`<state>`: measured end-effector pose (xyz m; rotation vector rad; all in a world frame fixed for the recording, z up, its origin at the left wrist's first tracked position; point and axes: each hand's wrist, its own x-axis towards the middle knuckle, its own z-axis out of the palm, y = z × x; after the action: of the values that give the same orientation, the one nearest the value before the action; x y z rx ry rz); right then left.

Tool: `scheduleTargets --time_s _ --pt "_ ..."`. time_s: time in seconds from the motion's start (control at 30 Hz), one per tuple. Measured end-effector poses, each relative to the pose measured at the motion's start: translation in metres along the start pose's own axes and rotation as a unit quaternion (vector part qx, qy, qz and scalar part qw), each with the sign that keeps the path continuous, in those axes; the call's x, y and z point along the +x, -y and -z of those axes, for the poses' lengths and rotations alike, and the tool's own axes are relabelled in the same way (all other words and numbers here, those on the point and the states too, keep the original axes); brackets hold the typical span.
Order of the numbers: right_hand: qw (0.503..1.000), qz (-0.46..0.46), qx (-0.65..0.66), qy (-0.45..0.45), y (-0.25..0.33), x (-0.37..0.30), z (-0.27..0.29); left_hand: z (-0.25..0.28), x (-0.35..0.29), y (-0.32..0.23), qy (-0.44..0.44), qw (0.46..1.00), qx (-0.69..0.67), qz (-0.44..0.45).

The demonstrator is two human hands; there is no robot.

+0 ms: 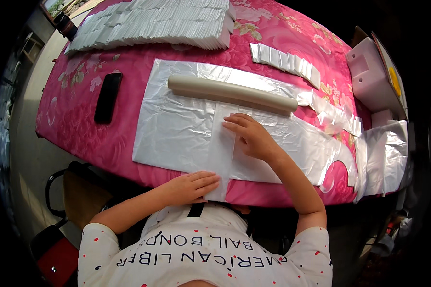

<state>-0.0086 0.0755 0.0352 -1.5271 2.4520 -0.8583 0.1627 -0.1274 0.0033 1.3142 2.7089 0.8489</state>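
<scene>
A folded strip of white translucent plastic film [221, 143] runs from the near table edge up toward a grey-beige tube [232, 92]. My left hand [191, 186] lies flat on the strip's near end, fingers stretched out. Farther up, my right hand [249, 136] rests on the strip with its fingers apart and slightly bent; its palm side is hidden. Under the strip and tube, larger sheets of silvery-white plastic film [170, 129] spread across the table, slightly wrinkled. The tube lies crosswise on these sheets, beyond both hands.
A large stack of folded white plastic pieces [153, 26] fills the far left of the pink flowered tablecloth [76, 129]. A black phone [108, 98] lies at left. A short row of folded pieces [286, 63] sits far right. At right stand a white foam box [371, 71] and draped film [383, 153].
</scene>
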Motion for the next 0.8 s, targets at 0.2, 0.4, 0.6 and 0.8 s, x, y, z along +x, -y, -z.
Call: scheduleTargets --time_s 0.2,0.4,0.6,0.8 --pt "0.998 0.029 0.034 0.041 0.042 -0.042 -0.028 0.003 0.003 0.009 -0.062 0.996 -0.048 -0.046" --pt "0.999 -0.004 -0.021 -0.042 0.042 -0.056 -0.044 0.021 0.020 0.013 -0.118 0.992 -0.034 -0.002" --pt "0.997 -0.037 -0.026 -0.061 0.040 -0.053 -0.035 0.024 0.032 0.021 -0.085 0.990 -0.028 0.108" --pt "0.934 -0.275 0.216 -0.070 0.027 -0.027 -0.024 0.026 0.043 0.025 -0.161 0.925 -0.223 0.261"
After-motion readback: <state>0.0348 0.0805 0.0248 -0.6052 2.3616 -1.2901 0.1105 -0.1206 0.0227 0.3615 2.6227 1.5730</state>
